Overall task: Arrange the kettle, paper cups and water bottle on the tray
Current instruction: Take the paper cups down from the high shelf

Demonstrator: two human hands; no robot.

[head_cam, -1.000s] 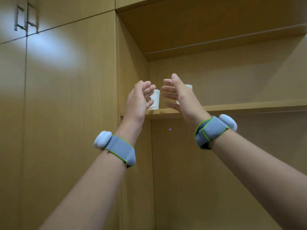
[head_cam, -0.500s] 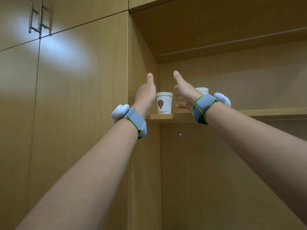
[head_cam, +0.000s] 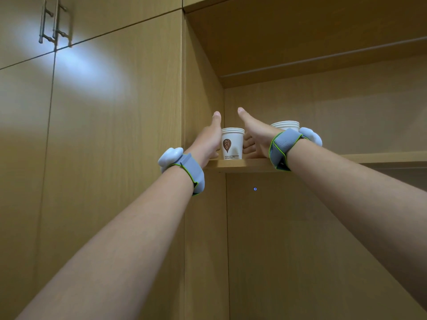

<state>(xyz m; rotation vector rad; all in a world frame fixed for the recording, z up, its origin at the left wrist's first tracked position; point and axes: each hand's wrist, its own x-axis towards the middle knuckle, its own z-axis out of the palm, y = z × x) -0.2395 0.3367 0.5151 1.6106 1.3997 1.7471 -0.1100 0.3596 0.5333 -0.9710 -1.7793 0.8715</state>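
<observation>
A stack of white paper cups (head_cam: pixel 232 144) with a brown logo stands at the left end of a high wooden shelf (head_cam: pixel 323 159). My left hand (head_cam: pixel 209 140) is against the stack's left side, thumb straight up; its fingers are hidden. My right hand (head_cam: pixel 253 135) is at the stack's right side, thumb raised clear of the rim and fingers loosely curled next to the cup wall. A second stack of cups (head_cam: pixel 285 124) shows behind my right wrist. No kettle, water bottle or tray is in view.
The shelf sits in an open wooden niche with a side wall (head_cam: pixel 203 88) close to my left hand. Shut cabinet doors with metal handles (head_cam: pixel 55 23) fill the left. A flat wooden panel lies below the shelf.
Both hands have moved forward onto the shelf and now flank the front cup stack. Over the last half second they came a little closer to its sides.
</observation>
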